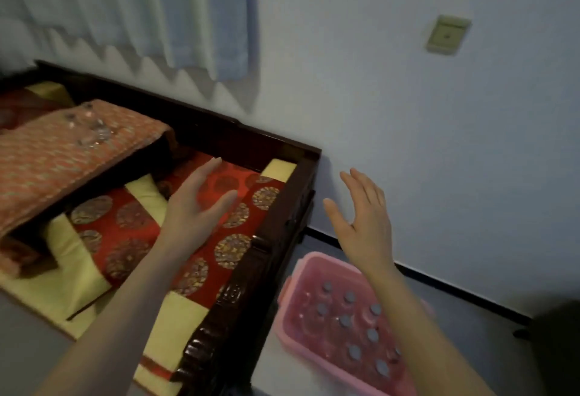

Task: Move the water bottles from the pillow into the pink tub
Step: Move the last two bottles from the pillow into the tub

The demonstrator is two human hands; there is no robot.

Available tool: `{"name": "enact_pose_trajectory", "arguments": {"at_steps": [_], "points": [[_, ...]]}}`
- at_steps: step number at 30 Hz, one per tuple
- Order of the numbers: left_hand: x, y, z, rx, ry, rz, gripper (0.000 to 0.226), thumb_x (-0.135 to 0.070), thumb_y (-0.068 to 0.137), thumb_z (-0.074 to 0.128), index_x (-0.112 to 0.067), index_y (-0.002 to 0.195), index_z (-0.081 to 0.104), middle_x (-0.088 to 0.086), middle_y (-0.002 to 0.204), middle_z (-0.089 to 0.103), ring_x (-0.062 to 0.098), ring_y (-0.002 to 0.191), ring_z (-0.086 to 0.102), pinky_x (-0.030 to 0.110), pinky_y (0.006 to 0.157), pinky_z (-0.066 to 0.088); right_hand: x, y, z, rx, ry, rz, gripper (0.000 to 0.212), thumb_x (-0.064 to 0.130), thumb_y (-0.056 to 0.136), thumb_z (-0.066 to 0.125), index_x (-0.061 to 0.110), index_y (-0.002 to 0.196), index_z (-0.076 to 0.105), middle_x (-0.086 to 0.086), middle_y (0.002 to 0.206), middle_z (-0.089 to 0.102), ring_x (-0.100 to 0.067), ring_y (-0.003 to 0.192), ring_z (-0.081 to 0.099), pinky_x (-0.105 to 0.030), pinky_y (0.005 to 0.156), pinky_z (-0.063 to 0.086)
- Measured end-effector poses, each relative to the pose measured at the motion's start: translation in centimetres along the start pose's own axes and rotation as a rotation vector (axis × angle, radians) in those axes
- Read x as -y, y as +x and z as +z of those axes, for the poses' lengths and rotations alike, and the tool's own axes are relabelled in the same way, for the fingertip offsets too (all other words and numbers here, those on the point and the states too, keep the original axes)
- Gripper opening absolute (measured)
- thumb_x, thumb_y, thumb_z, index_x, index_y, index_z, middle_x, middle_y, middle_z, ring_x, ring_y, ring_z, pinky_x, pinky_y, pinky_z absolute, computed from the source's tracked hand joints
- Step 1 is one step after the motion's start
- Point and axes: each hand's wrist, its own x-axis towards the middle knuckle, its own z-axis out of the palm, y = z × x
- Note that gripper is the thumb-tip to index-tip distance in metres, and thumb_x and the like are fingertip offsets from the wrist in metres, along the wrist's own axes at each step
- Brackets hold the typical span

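Note:
Clear water bottles [91,131] lie blurred on an orange patterned pillow [56,160] at the left, on a dark wooden couch. The pink tub [301,273] stands on the floor at the lower right and holds several upright bottles with grey caps [345,322]. My left hand [197,207] hovers open over the red seat cushion, to the right of the pillow. Above the tub's far end, my right hand [364,219] is open with fingers spread. Neither hand holds anything.
The couch's dark carved wooden rail [251,270] runs between the red and yellow cushion [131,232] and the tub. A pale wall with a switch plate [447,34] stands behind. A curtain [141,9] hangs at the upper left. A dark object [555,351] sits at the right edge.

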Motion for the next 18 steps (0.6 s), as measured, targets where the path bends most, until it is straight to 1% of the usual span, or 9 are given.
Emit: {"name": "enact_pose_trajectory", "arguments": {"at_steps": [1, 2, 5, 7, 9, 11, 13, 15, 18], "points": [[1.0, -0.7, -3.0, -0.039, -0.003, -0.021, 0.059, -0.037, 0.086, 0.063, -0.033, 0.14, 0.041, -0.016, 0.139, 0.043, -0.022, 0.109, 0.04, 0.004, 0.09, 0.037, 2.3, 0.2, 1.4, 0.013, 0.006, -0.027, 0.063, 0.057, 0.091, 0.04, 0.021, 0.142, 0.041, 0.002, 0.152, 0.034, -0.013, 0.141, 0.024, -0.035, 0.116, 0.024], [1.9, -1.2, -5.4, -0.063, 0.005, -0.04, 0.058, -0.039, 0.087, 0.062, -0.037, 0.141, 0.039, -0.018, 0.14, 0.041, -0.024, 0.102, 0.041, 0.002, 0.084, 0.035, 4.2, 0.3, 2.6, 0.018, 0.013, -0.045, 0.06, 0.054, 0.092, 0.043, 0.022, 0.143, 0.04, 0.002, 0.153, 0.034, -0.013, 0.141, 0.023, -0.037, 0.117, 0.024], [5.3, -3.6, -14.7, -0.142, 0.069, -0.094, 0.06, -0.048, 0.085, 0.06, -0.042, 0.14, 0.037, -0.02, 0.144, 0.038, 0.0, 0.113, 0.049, 0.023, 0.09, 0.038, 11.6, -0.2, 7.5, 0.039, 0.066, -0.091, 0.056, 0.048, 0.093, 0.048, 0.022, 0.142, 0.041, 0.001, 0.153, 0.033, -0.013, 0.142, 0.022, -0.042, 0.118, 0.022], [7.7, -4.9, -21.2, -0.215, 0.092, -0.119, 0.061, -0.048, 0.081, 0.061, -0.04, 0.138, 0.041, -0.022, 0.137, 0.04, 0.01, 0.12, 0.048, 0.031, 0.09, 0.043, 16.7, -0.4, 10.8, 0.058, 0.104, -0.116, 0.058, 0.051, 0.092, 0.045, 0.023, 0.142, 0.041, 0.003, 0.153, 0.033, -0.012, 0.143, 0.02, -0.039, 0.118, 0.02], [10.4, -6.1, -27.1, -0.293, 0.114, -0.128, 0.058, -0.045, 0.078, 0.062, -0.042, 0.133, 0.042, -0.019, 0.134, 0.04, 0.009, 0.125, 0.04, 0.03, 0.097, 0.039, 21.4, -0.2, 14.0, 0.069, 0.117, -0.158, 0.059, 0.053, 0.092, 0.042, 0.024, 0.143, 0.04, 0.005, 0.154, 0.032, -0.01, 0.143, 0.019, -0.032, 0.117, 0.016], [13.0, -7.3, -31.8, -0.383, 0.112, -0.161, 0.055, -0.039, 0.079, 0.065, -0.043, 0.13, 0.045, -0.016, 0.134, 0.042, 0.01, 0.126, 0.04, 0.022, 0.094, 0.036, 25.3, 0.0, 16.9, 0.102, 0.152, -0.17, 0.057, 0.054, 0.094, 0.042, 0.026, 0.144, 0.038, 0.007, 0.154, 0.03, -0.008, 0.143, 0.018, -0.028, 0.115, 0.015], [15.8, -8.1, -36.2, -0.448, 0.096, -0.221, 0.059, -0.039, 0.078, 0.065, -0.035, 0.134, 0.047, -0.011, 0.14, 0.044, 0.012, 0.129, 0.042, 0.027, 0.099, 0.035, 29.4, 0.1, 19.8, 0.159, 0.179, -0.186, 0.057, 0.052, 0.094, 0.044, 0.027, 0.145, 0.036, 0.007, 0.155, 0.029, -0.007, 0.143, 0.017, -0.028, 0.115, 0.016], [18.1, -8.2, -39.4, -0.452, 0.069, -0.271, 0.065, -0.042, 0.075, 0.065, -0.03, 0.136, 0.047, -0.005, 0.145, 0.044, 0.012, 0.133, 0.04, 0.029, 0.104, 0.031, 32.3, 0.0, 22.3, 0.2, 0.179, -0.206, 0.058, 0.051, 0.094, 0.046, 0.026, 0.145, 0.036, 0.007, 0.155, 0.029, -0.008, 0.143, 0.017, -0.03, 0.115, 0.019], [21.0, -8.0, -43.3, -0.45, 0.041, -0.312, 0.07, -0.048, 0.071, 0.065, -0.033, 0.136, 0.045, -0.007, 0.143, 0.045, 0.01, 0.131, 0.04, 0.029, 0.102, 0.031, 35.2, 0.2, 26.0, 0.244, 0.173, -0.21, 0.059, 0.049, 0.093, 0.05, 0.026, 0.145, 0.036, 0.007, 0.154, 0.03, -0.008, 0.143, 0.018, -0.029, 0.114, 0.019]]}}
